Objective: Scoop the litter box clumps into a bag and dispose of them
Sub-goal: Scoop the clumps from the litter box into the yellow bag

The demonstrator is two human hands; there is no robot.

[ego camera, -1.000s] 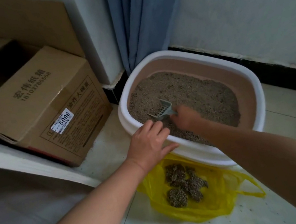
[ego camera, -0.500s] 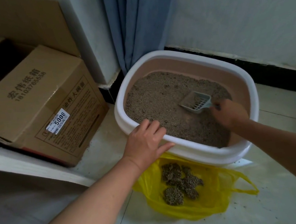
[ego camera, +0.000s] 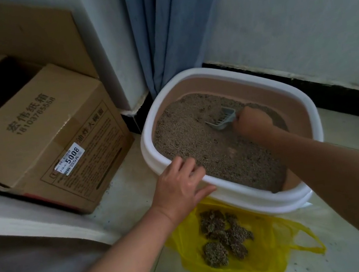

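Left grip: laid on the near-left rim of the litter box, fingers straight and slightly spread over the edge, thumb stretched along the outer wall, nothing held.

Right grip: inside the litter box, toward its far-right part, fingers curled round the handle of the grey scoop; handle itself hidden under the fingers. Scoop head slotted, tilted up on one edge, lower edge dug into the litter, pointing toward the box's left side.

Litter box: white rim, tan inner wall, filled with brown-grey granules, surface uneven and furrowed. Thin spot at the near-right corner, with tan bottom showing through.

Just in front of the litter box, on the floor: yellow bag, lying open and flat, its far edge tucked under the box's near wall, one handle loop trailing out to the right. On the bag, several dark clumps bunched together, close to the box's near side.

Left of the litter box: cardboard box with printed characters and a white sticker reading 5008, standing apart from the box across a strip of floor.

Behind the litter box: blue curtain hanging down to its far-left rim, white wall with a black skirting running off to the right.
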